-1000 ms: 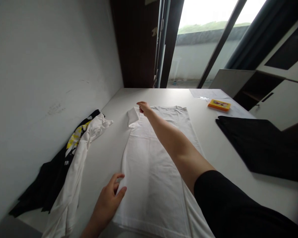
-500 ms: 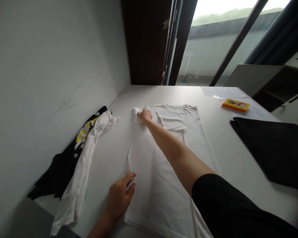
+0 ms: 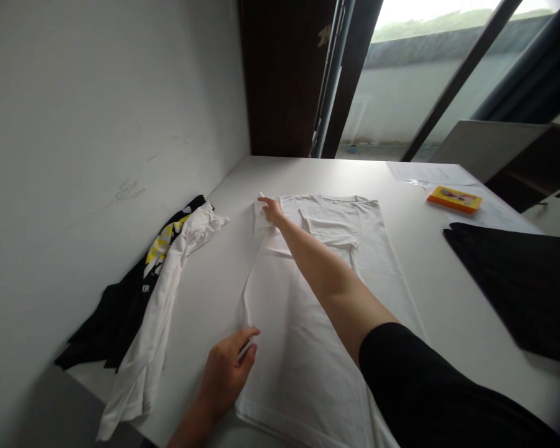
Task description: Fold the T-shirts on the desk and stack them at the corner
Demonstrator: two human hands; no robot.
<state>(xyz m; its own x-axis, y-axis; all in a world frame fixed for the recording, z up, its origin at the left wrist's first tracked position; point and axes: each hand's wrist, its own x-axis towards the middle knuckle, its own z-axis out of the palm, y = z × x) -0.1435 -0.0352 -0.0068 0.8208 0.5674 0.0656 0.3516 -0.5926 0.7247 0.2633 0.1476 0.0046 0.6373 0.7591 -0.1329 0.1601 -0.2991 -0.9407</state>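
Note:
A white T-shirt [image 3: 303, 311] lies on the table with one side folded over and that side's sleeve laid across its upper part. My left hand [image 3: 226, 370] is at its left edge, low down, with the cloth edge between thumb and fingers. Stretched across the shirt, my right arm reaches the far left sleeve. There my right hand [image 3: 273, 211] pinches the sleeve's outer edge, a bit of cloth sticking up by the fingertips. The palm side of both hands is hidden.
Along the wall on the left, a black garment with a yellow and white print [image 3: 161, 246] lies beside a crumpled white garment [image 3: 168, 292]. To the right are folded black cloth [image 3: 518, 286], an orange-yellow box [image 3: 455, 199] and papers [image 3: 432, 173] on the white table [image 3: 205, 261].
My right hand has shifted outward to the sleeve's far corner and now lifts a bit of its edge. The left hand stays at the shirt's side. The view has turned slightly left.

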